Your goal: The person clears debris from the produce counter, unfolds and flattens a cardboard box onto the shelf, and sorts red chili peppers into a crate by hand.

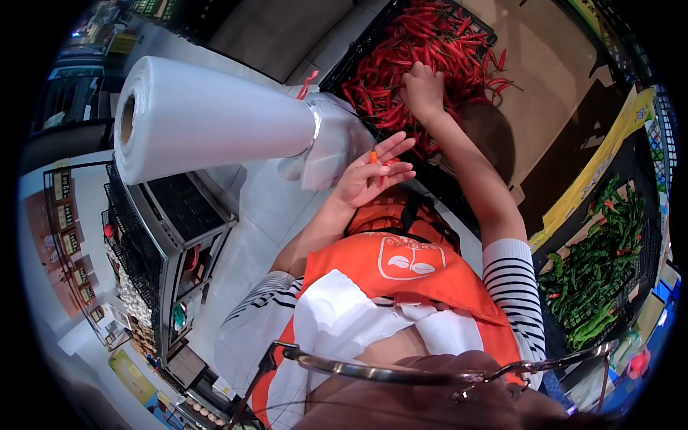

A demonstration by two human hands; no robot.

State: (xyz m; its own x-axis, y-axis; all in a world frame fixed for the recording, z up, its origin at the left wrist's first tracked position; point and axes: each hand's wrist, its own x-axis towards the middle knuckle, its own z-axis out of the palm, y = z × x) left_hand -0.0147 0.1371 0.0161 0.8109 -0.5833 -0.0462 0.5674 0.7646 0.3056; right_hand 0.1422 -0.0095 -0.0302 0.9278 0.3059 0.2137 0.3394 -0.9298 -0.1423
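In the head view, a large heap of red chilies (408,54) fills a black crate at the top centre. My right hand (424,92) reaches into the heap, its fingers curled down among the chilies; what they grip is hidden. My left hand (369,172) is raised palm up in front of the orange apron, below the crate. Between its thumb and fingers it holds a few small chilies (373,156), orange and red, with some fingers stretched out.
A big roll of clear plastic bags (215,118) stands left of my left hand. Cardboard (548,50) lies right of the red chilies. Green chilies (598,265) fill a black tray at the right. Shelving (183,215) is at the left.
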